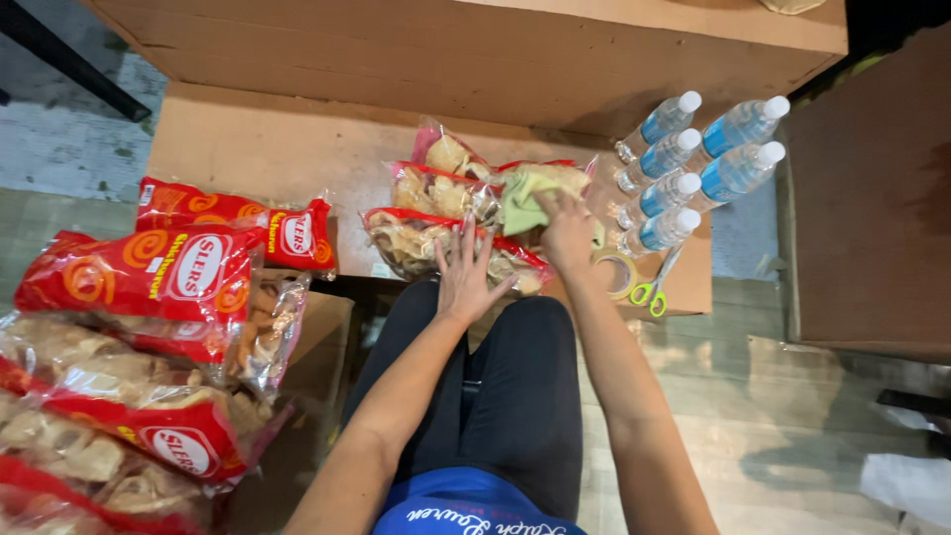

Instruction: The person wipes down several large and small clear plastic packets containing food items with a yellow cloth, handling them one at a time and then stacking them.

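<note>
Nearest the camera: person's blue top and black-clad legs, seated or crouched over a worn plank floor (783, 436). Low cardboard bench (258, 149) sits just ahead of the knees, a flattened brown box surface; a bigger cardboard box (475, 50) stands behind it, another brown panel (872, 198) at right. Grey concrete patch far left.

Person's near left: heap of red-and-clear snack bags (149, 337) piled on a box beside the leg, cracker-type chips showing through the clear film. One more red bag (267, 223) lies on the bench's left part.

Left hand (466, 272): open, fingers spread flat, palm down, pressing on the nearest snack bag (426, 243) of a small stack at bench centre. Grips nothing.

Right hand (567, 233): fingers curled down onto a yellow-green cloth (525, 198), holding it against the top of the same stack. Cloth lies just beyond and left of the knuckles, touching the bags underneath. Exact finger closure hidden from above.

Stack itself: three or so clear bags with red edges (446, 188), overlapping, running away from the person, directly under both hands.

Just right of the right hand, on the bench: roll of clear tape (619, 272), then green-handled scissors (656, 282) touching or nearly touching the roll.

Farther right and back: cluster of water bottles (693, 163), white caps, blue labels, lying tilted with caps pointing away to the upper right, at the bench's right edge.

Bottom right corner: white crumpled plastic (906, 481) on the floor, well apart from everything else.
</note>
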